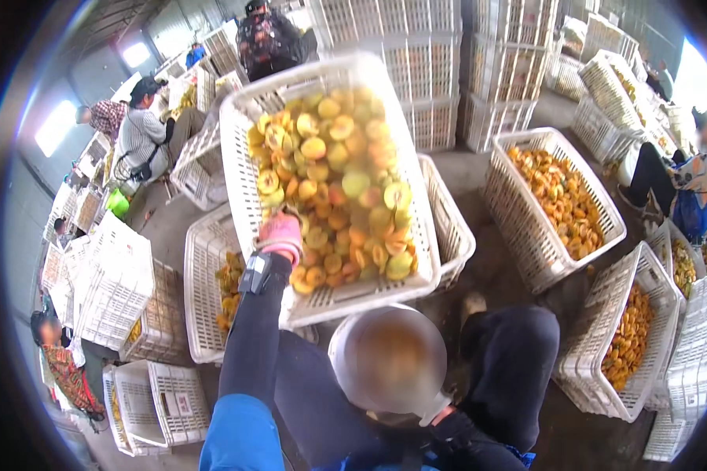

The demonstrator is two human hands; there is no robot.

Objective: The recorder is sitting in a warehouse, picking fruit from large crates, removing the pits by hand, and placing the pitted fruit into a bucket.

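My left hand (pixel 280 233), in a pink glove, reaches into a large white plastic crate (pixel 324 309) of yellow and orange cut fruit halves (pixel 336 194) that look like apricots or peaches. Its fingertips touch the fruit near the crate's left side and are partly hidden. Between my knees is a round white bucket (pixel 343 329); a blur covers its middle, so its contents are unclear. My right hand (pixel 435 407), in a pale glove, is at the bucket's near right side, its fingers mostly lost in the blur.
To my right stand two white crates of orange fruit pieces, one farther (pixel 557 200) and one nearer (pixel 627 341). Another crate (pixel 203 294) with fruit is at left. Tall crate stacks (pixel 418 70) rise ahead. Seated people (pixel 144 129) work among crates on both sides.
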